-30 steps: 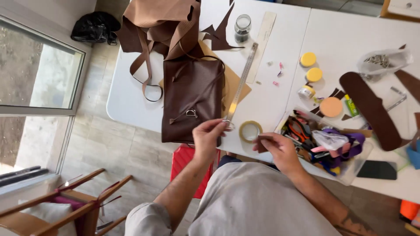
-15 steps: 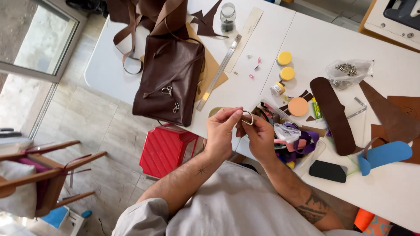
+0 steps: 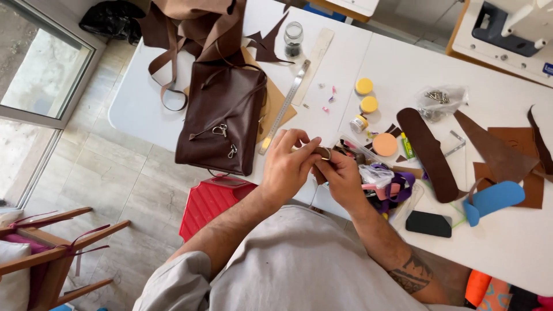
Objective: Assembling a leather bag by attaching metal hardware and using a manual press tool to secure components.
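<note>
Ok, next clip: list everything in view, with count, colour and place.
leather bag: one, dark brown, table's left edge
metal ruler: one, silver, right of the bag
glass jar: one, clear, far side
round lids: two, yellow, table centre
leather strip: one, dark brown, right of centre
phone: one, black, near edge
red box: one, on the floor under the table
tape roll: one, small, between both hands
left hand: fingers pinching at the roll
right hand: holding the roll

A leathercraft workshop: brown leather bag point(image 3: 222, 118), cut leather scraps point(image 3: 501, 152), steel ruler point(image 3: 285, 106) and sewing machine point(image 3: 507, 29) crowd the white worktop point(image 3: 403, 63).
</note>
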